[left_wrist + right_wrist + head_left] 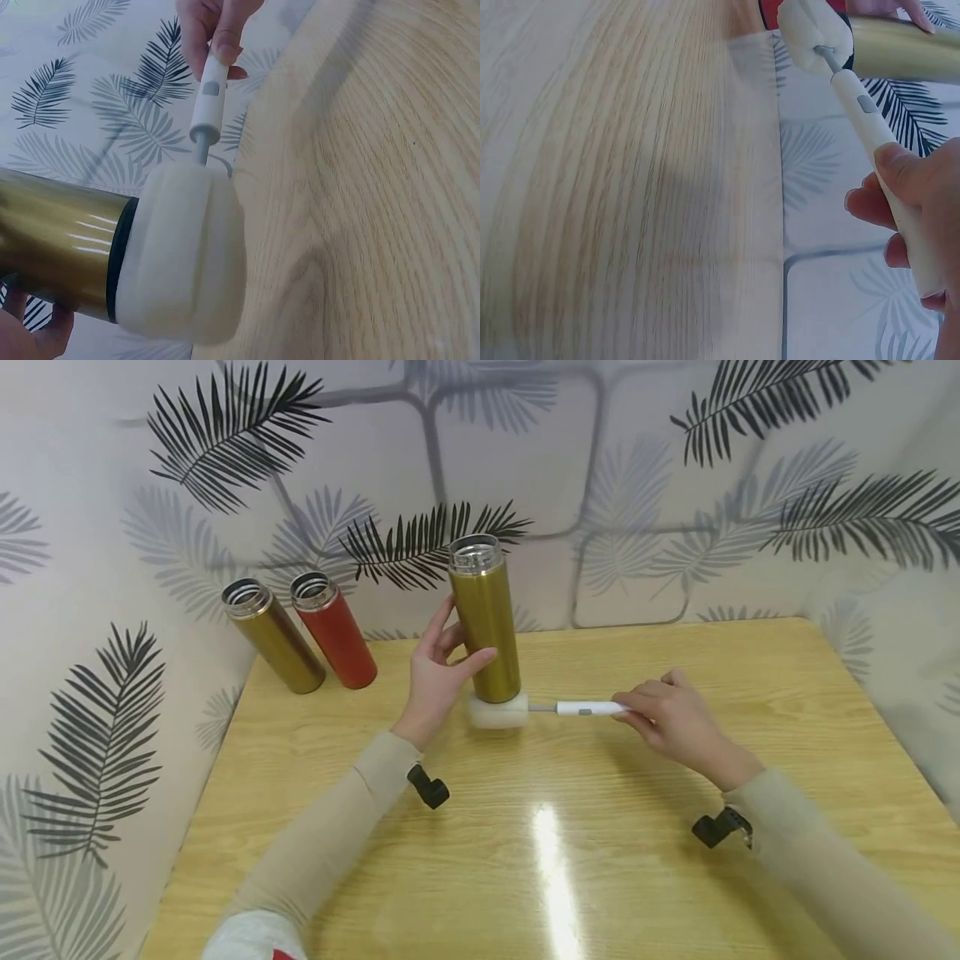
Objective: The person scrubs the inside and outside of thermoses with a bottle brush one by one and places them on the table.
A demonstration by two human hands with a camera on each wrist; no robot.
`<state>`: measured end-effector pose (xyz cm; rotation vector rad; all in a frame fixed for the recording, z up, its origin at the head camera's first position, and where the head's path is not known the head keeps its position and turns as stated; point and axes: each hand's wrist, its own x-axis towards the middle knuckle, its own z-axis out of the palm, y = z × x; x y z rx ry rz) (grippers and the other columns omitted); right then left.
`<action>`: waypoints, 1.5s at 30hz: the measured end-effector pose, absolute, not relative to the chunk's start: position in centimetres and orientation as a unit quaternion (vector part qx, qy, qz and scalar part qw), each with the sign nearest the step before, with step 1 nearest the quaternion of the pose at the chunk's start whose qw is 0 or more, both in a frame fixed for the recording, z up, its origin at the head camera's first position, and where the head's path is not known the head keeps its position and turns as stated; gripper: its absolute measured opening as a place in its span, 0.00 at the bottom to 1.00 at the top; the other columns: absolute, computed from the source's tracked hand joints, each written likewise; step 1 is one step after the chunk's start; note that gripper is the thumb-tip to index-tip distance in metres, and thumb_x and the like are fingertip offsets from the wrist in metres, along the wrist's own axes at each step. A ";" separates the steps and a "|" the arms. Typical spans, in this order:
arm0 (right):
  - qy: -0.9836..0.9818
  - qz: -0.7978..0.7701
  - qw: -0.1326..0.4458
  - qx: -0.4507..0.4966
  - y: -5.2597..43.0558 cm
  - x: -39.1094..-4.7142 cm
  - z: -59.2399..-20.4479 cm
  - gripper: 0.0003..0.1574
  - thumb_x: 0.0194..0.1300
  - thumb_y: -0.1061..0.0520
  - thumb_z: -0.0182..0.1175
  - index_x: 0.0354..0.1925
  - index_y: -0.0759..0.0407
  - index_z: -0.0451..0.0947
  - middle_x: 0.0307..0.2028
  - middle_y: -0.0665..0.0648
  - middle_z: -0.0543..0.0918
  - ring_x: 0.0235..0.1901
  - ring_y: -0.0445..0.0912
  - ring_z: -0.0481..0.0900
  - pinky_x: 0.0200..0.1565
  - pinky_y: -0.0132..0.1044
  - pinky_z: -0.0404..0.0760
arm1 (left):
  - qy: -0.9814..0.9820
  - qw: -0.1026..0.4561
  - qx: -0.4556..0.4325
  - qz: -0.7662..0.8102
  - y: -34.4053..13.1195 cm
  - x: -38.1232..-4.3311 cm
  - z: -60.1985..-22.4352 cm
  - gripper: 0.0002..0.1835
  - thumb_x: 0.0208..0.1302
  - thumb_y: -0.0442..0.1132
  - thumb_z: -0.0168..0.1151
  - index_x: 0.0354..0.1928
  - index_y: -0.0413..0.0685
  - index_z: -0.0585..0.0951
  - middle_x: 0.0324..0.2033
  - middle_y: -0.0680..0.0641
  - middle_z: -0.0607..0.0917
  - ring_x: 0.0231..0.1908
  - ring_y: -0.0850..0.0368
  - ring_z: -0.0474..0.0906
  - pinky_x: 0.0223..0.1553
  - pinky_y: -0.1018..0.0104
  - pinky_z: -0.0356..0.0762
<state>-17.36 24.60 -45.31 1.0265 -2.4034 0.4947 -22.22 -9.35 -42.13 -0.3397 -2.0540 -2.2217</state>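
My left hand (438,681) grips a gold thermos bottle (491,631) by its side, thumb across the front. The bottle is upright, its steel-rimmed mouth uncapped at the top. In my right hand (678,718) is the white handle (588,708) of a sponge bottle brush, held level. Its cream sponge head (184,255) touches the bottle's dark base (121,262) from below. The right wrist view shows thumb and fingers wrapped round the brush handle (870,124). The left fingers behind the bottle are partly hidden.
Another gold bottle (281,643) and a red bottle (335,631) stand uncapped at the table's back left. The wooden table (465,860) meets a leaf-patterned wall covering (517,460) at the back and left.
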 end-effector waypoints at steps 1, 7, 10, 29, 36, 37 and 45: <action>-0.878 0.182 0.240 0.371 24.8 -17.3 -45.3 0.17 0.53 0.63 0.78 0.43 0.64 0.88 0.30 0.56 0.89 0.26 0.48 0.80 0.35 0.44 0.63 | -0.674 0.047 -0.113 -0.729 -9.4 -22.2 -42.1 0.47 0.63 0.35 0.76 0.80 0.68 0.63 0.63 0.48 0.84 0.64 0.54 0.77 0.71 0.51 0.70; -0.881 0.176 0.256 0.358 25.5 -17.6 -45.6 0.15 0.61 0.57 0.74 0.44 0.64 0.88 0.33 0.58 0.89 0.29 0.52 0.83 0.36 0.48 0.66 | -0.672 0.038 -0.128 -0.728 -9.2 -22.1 -42.5 0.47 0.63 0.32 0.75 0.80 0.64 0.63 0.64 0.46 0.83 0.64 0.53 0.77 0.67 0.53 0.75; -0.879 0.174 0.257 0.361 25.4 -17.6 -45.8 0.17 0.70 0.50 0.68 0.44 0.63 0.88 0.33 0.58 0.89 0.29 0.52 0.83 0.36 0.49 0.67 | -0.676 0.027 -0.129 -0.725 -8.8 -22.1 -42.8 0.48 0.63 0.32 0.75 0.80 0.65 0.63 0.65 0.47 0.82 0.66 0.54 0.77 0.67 0.53 0.76; -0.866 0.196 0.253 0.384 25.6 -17.4 -46.1 0.38 0.81 0.35 0.44 0.44 0.62 0.88 0.31 0.53 0.88 0.25 0.45 0.78 0.37 0.46 0.66 | -0.683 0.039 -0.127 -0.719 -8.5 -22.2 -42.9 0.48 0.64 0.35 0.75 0.80 0.68 0.61 0.65 0.49 0.81 0.66 0.56 0.75 0.67 0.50 0.75; -0.878 0.193 0.228 0.373 27.8 -16.5 -45.6 0.38 0.81 0.34 0.45 0.44 0.62 0.88 0.31 0.53 0.88 0.26 0.45 0.78 0.35 0.45 0.68 | -0.704 0.095 -0.085 -0.698 -11.3 -23.0 -43.6 0.47 0.62 0.35 0.77 0.78 0.58 0.60 0.66 0.46 0.79 0.66 0.54 0.73 0.68 0.48 0.74; -0.881 0.196 0.223 0.369 28.2 -16.3 -45.7 0.35 0.81 0.36 0.48 0.44 0.63 0.87 0.31 0.54 0.88 0.26 0.46 0.79 0.36 0.45 0.69 | -0.707 0.103 -0.077 -0.696 -11.7 -23.1 -43.8 0.47 0.62 0.35 0.77 0.78 0.55 0.61 0.66 0.45 0.78 0.66 0.54 0.73 0.67 0.49 0.74; -0.886 0.218 0.220 0.344 30.9 -14.8 -46.9 0.36 0.80 0.35 0.48 0.45 0.63 0.87 0.31 0.52 0.87 0.25 0.42 0.75 0.35 0.40 0.66 | -0.734 0.162 -0.007 -0.660 -15.0 -24.4 -45.5 0.42 0.59 0.36 0.79 0.72 0.46 0.67 0.65 0.43 0.76 0.65 0.50 0.73 0.65 0.47 0.76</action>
